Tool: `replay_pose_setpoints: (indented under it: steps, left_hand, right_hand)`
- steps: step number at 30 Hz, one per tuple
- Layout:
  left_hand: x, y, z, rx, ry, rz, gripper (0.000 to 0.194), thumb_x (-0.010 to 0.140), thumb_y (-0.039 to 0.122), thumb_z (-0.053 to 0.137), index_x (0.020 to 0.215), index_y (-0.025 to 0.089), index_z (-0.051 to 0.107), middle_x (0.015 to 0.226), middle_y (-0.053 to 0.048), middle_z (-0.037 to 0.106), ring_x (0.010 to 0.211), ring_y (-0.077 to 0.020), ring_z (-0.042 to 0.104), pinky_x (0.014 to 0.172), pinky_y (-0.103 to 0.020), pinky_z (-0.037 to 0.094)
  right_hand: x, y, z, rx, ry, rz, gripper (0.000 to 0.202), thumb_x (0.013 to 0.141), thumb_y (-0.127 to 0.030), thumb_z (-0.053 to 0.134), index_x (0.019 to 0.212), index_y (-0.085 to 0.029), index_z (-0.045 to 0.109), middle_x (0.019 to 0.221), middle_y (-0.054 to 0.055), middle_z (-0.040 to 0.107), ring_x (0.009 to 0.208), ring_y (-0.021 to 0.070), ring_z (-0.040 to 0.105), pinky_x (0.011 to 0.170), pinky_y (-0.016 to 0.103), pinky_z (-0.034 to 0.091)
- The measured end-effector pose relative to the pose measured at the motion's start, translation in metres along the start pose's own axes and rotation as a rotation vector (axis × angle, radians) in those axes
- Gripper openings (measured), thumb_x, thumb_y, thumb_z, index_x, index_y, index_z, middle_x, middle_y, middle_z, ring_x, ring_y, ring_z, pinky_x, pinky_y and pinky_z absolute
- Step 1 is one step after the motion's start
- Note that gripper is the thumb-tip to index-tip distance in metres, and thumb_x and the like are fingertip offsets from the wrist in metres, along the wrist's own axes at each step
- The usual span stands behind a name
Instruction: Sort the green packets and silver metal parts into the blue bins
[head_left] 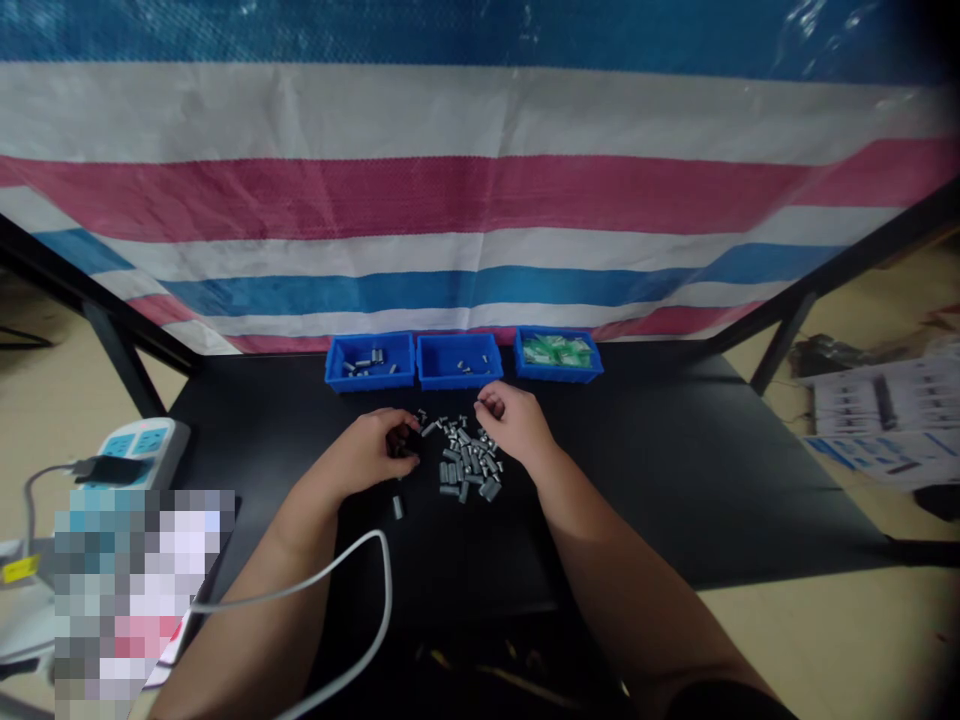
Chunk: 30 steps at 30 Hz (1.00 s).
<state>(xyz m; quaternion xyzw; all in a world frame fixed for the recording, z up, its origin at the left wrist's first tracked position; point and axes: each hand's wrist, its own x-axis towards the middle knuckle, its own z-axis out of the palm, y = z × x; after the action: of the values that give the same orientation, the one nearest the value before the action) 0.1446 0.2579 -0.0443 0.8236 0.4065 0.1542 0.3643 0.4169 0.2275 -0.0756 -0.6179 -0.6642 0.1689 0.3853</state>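
Note:
A pile of small grey metal cylinders (pixel 469 462) lies on the black table, with small silver screw-like pieces (pixel 454 430) mixed in along its far side. My left hand (pixel 371 450) is curled at the left of the pile, thumb below the bent fingers; the shadowed inside of the hand hides what it holds. One loose cylinder (pixel 398 507) rests just below it. At the pile's upper right, my right hand (pixel 514 420) has its thumb and fingertips pinched together. Whatever sits between those fingertips is too small to name.
Three blue bins stand along the back: the left bin (pixel 370 384) holds several cylinders, the middle bin (pixel 459 381) a few small pieces, the right bin (pixel 559 374) green-and-white packets. A power strip (pixel 176 440) sits at the left. A white cable (pixel 388 570) loops over my left forearm.

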Motion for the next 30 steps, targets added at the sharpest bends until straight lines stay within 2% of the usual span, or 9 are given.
replay_pose_setpoints:
  steps: [5,10,12,14,19,21,24,27,30]
  left_hand:
    - [0.001,0.0,0.001,0.084,-0.046,0.041,0.015,0.078,0.023,0.072,0.092,0.022,0.076,0.096,-0.005,0.069,0.082,-0.0186,0.066,0.079,-0.033,0.052]
    - [0.002,0.0,0.006,0.155,-0.025,0.1,0.015,0.09,0.024,0.062,0.097,0.022,0.075,0.1,-0.007,0.069,0.093,-0.0215,0.067,0.086,-0.035,0.052]
    - [0.002,0.001,0.007,0.169,0.022,0.101,0.014,0.093,0.027,0.06,0.098,0.023,0.072,0.101,-0.006,0.07,0.097,-0.0227,0.067,0.087,-0.036,0.052]
    - [0.003,0.001,0.006,0.137,0.147,0.046,0.016,0.096,0.033,0.059,0.102,0.023,0.07,0.098,-0.005,0.072,0.091,-0.0218,0.068,0.081,-0.034,0.052]
    - [0.012,-0.014,0.002,-0.325,0.735,-0.1,0.027,0.09,0.043,0.069,0.104,0.022,0.06,0.086,-0.002,0.071,0.062,-0.0126,0.061,0.058,-0.024,0.047]
    - [0.018,-0.022,0.0,-0.621,0.861,-0.124,0.032,0.085,0.044,0.075,0.096,0.021,0.055,0.08,0.001,0.068,0.055,-0.0089,0.057,0.054,-0.021,0.045]
    - [0.024,-0.031,-0.002,-0.961,0.905,-0.198,0.039,0.078,0.046,0.081,0.088,0.021,0.052,0.073,0.004,0.065,0.052,-0.0066,0.056,0.051,-0.017,0.044]
    - [0.026,-0.035,-0.005,-1.118,0.9,-0.252,0.043,0.073,0.045,0.086,0.088,0.021,0.054,0.069,0.005,0.064,0.05,-0.0063,0.057,0.053,-0.018,0.048]
    - [0.024,-0.033,-0.009,-1.206,0.839,-0.228,0.039,0.076,0.043,0.085,0.099,0.021,0.063,0.088,-0.002,0.074,0.059,-0.0077,0.064,0.058,-0.019,0.052]
  right_hand:
    - [0.0,0.003,0.001,0.015,-0.004,0.012,0.008,0.086,-0.028,0.064,0.09,-0.023,0.068,0.076,0.001,0.071,0.062,0.0149,0.06,0.062,0.028,0.047]
    - [0.0,0.002,0.001,0.047,-0.013,0.03,0.008,0.086,-0.028,0.064,0.09,-0.023,0.067,0.073,0.0,0.07,0.061,0.0145,0.061,0.061,0.027,0.047]
    - [0.0,0.0,0.0,0.06,-0.012,0.029,0.007,0.086,-0.028,0.064,0.09,-0.023,0.066,0.072,0.0,0.07,0.061,0.0145,0.061,0.061,0.027,0.047]
    - [0.001,-0.001,0.0,0.067,-0.003,0.029,0.008,0.086,-0.028,0.064,0.09,-0.022,0.066,0.072,0.0,0.069,0.061,0.0145,0.061,0.061,0.027,0.047]
    - [0.0,-0.001,0.0,0.066,-0.008,0.032,0.008,0.086,-0.028,0.064,0.09,-0.022,0.066,0.072,0.001,0.069,0.06,0.0142,0.06,0.061,0.027,0.048]
    - [0.0,-0.001,0.0,0.068,-0.011,0.033,0.008,0.086,-0.028,0.064,0.09,-0.022,0.066,0.072,0.001,0.069,0.06,0.0145,0.06,0.062,0.027,0.048]
    - [-0.001,-0.001,0.001,0.071,-0.009,0.036,0.008,0.086,-0.028,0.064,0.09,-0.022,0.066,0.072,0.001,0.069,0.06,0.0149,0.061,0.062,0.028,0.049]
    - [-0.001,0.0,0.001,0.073,-0.014,0.043,0.008,0.086,-0.028,0.064,0.09,-0.022,0.066,0.072,0.0,0.069,0.06,0.0148,0.061,0.062,0.028,0.049]
    - [-0.001,0.0,0.002,0.075,-0.024,0.044,0.008,0.086,-0.028,0.063,0.09,-0.022,0.066,0.072,0.0,0.069,0.061,0.0147,0.061,0.062,0.028,0.049]
